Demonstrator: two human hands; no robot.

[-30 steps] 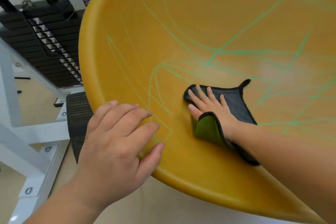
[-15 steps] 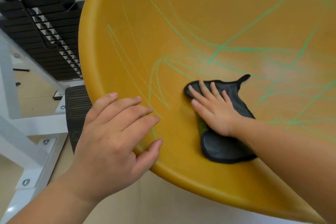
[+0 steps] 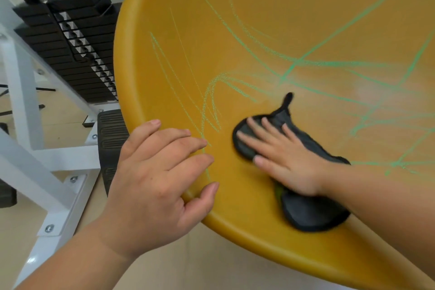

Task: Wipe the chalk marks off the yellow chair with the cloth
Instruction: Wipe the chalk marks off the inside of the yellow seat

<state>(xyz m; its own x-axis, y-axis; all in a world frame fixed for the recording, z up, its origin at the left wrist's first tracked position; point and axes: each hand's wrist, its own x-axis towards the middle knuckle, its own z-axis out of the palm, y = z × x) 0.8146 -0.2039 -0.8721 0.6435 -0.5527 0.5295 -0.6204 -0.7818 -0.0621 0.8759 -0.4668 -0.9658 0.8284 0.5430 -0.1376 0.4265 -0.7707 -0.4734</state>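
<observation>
At the far left, a black weight stack (image 3: 77,49) stands behind a white metal frame (image 3: 26,110), with a ribbed black footplate (image 3: 110,129) just beside the edge of the yellow chair (image 3: 270,26). The left hand (image 3: 155,176) rests on the chair's rim, fingers spread and nearly straight, gripping nothing. Green chalk marks (image 3: 292,68) cross the seat. Further right, the right hand (image 3: 287,165) presses flat, fingers straight and apart, on the dark cloth (image 3: 313,216), which lies on the seat near its front rim.

Weight stack (image 3: 70,52), white frame (image 3: 35,155), beige floor (image 3: 14,231)
</observation>
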